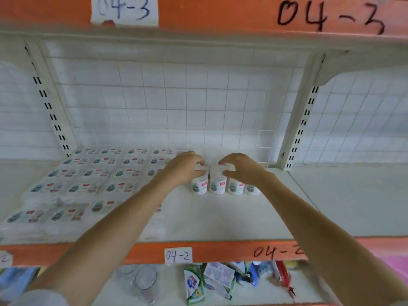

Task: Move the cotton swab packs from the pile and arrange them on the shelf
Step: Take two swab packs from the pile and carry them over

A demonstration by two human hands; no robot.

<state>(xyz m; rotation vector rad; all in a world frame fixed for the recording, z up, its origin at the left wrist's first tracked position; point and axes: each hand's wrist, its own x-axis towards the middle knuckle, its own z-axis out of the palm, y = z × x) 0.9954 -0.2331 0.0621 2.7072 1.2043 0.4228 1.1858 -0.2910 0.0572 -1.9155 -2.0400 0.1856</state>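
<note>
Several cotton swab packs (217,184) stand upright in a short row on the white shelf (220,217), round white tubs with green and red labels. My left hand (184,168) curls round the top of the leftmost tub (199,186). My right hand (239,167) hovers over the tubs on the right with its fingers curled, touching their tops. To the left lie rows of flat cotton swab packs (88,175) in clear wrap, laid label up across the shelf.
A white wire grid (176,107) backs the shelf between slotted uprights (50,111). Orange rails carry the labels 04-3 (123,7) and 04-2 (177,255). The shelf below holds drinking glasses (145,281) and assorted packets (207,281).
</note>
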